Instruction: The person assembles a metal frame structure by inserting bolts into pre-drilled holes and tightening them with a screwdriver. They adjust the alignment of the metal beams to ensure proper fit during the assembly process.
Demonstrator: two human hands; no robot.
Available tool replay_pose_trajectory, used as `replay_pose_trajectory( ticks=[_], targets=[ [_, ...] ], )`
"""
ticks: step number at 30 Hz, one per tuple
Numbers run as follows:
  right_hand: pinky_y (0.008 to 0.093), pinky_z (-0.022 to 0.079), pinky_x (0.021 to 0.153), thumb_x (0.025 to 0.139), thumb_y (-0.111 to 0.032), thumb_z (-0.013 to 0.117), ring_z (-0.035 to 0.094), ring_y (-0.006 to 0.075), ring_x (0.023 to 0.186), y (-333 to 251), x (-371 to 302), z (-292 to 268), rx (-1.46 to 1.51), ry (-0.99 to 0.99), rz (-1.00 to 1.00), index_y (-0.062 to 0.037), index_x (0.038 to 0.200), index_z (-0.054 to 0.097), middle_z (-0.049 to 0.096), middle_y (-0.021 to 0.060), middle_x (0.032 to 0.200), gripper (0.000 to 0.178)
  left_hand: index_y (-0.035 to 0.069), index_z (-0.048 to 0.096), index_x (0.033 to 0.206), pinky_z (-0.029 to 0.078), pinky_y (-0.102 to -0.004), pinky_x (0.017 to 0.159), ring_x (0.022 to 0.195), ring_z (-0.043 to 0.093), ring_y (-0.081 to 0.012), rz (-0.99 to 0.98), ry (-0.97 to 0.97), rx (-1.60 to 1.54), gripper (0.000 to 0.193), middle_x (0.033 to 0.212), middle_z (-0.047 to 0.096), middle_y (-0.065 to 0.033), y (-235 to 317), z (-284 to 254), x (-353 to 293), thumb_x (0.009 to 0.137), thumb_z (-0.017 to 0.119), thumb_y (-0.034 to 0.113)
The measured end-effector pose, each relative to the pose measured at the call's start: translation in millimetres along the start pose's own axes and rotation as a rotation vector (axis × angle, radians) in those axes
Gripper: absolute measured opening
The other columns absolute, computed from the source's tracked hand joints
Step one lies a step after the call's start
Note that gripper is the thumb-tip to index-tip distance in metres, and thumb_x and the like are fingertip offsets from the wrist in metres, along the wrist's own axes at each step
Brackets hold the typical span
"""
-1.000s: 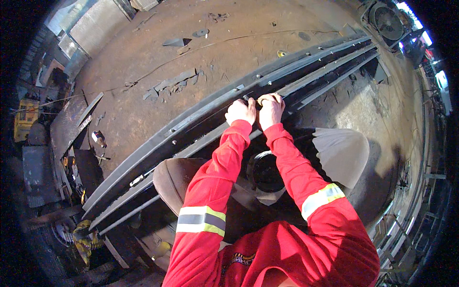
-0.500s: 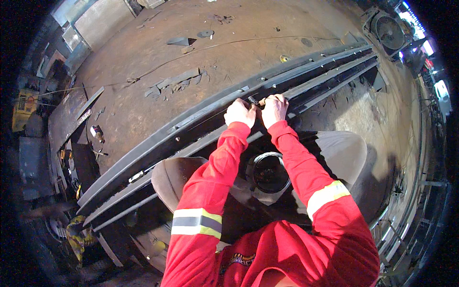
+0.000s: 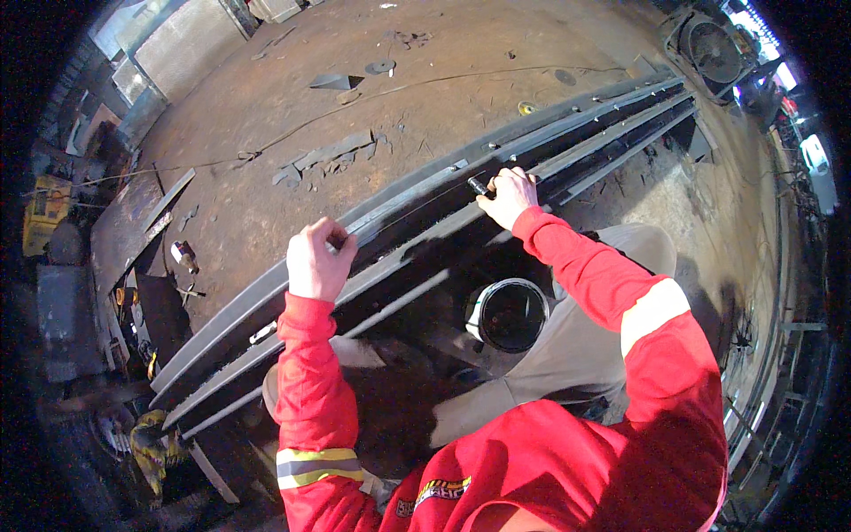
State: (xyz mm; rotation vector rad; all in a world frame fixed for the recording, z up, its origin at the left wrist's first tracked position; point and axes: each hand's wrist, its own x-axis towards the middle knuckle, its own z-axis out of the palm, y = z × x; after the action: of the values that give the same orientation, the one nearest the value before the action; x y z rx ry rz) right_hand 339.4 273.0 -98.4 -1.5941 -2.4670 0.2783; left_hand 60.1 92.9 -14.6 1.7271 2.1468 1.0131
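Note:
A long dark steel beam with several parallel flanges (image 3: 408, 182) lies diagonally in front of me, small bolts along its far flange. My right hand (image 3: 511, 197) is closed around a short black cylindrical tool (image 3: 480, 186) over the middle of the beam. Its end pokes out left of my fingers, and its exact kind is unclear. My left hand (image 3: 319, 257) is above the left part of the beam, fingers curled to the thumb; whatever they hold, if anything, is hidden. Between my legs stands a white-rimmed bucket (image 3: 477, 317) with a dark inside.
Metal scraps (image 3: 328, 152) and a dark disc (image 3: 380, 67) lie on the brown floor beyond the beam, crossed by a cable (image 3: 390, 90). A bottle (image 3: 183, 256) lies at left. A large fan (image 3: 712, 50) stands far right; grey panels (image 3: 191, 43) lean far left.
My hands were together at the middle of the beam. The left has moved away, left and toward me; the right stays near the same spot with the black tool. My legs have shifted.

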Motion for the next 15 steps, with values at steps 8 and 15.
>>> replay_pose_trajectory(
  ticks=[8,15],
  targets=[
    [0.0454,0.037,0.092,0.064,-0.028,0.074,0.051,0.0282,0.102,-6.2,4.8,1.5,-0.111,0.096,-0.164,-0.0083,0.075,0.067,0.06,0.0084,0.093,0.023,0.006,0.068,0.093,0.049,-0.0347,0.071,0.076,0.064,-0.0266,0.029,0.009,-0.061,0.019,0.078,0.067,-0.0106,-7.2,-19.9,-11.4,0.074,0.067,0.004],
    [0.0459,0.037,0.093,0.068,-0.032,0.075,0.05,0.0281,0.105,-1.6,3.0,3.9,-0.028,0.008,0.003,-0.0097,0.077,0.068,0.061,0.0079,0.096,0.025,0.005,0.062,0.108,0.049,-0.0361,0.07,0.073,0.065,-0.0272,0.02,-0.016,0.005,0.028,0.077,0.066,-0.0111,-17.3,-20.2,-6.9,0.08,0.058,0.002]
  ],
)
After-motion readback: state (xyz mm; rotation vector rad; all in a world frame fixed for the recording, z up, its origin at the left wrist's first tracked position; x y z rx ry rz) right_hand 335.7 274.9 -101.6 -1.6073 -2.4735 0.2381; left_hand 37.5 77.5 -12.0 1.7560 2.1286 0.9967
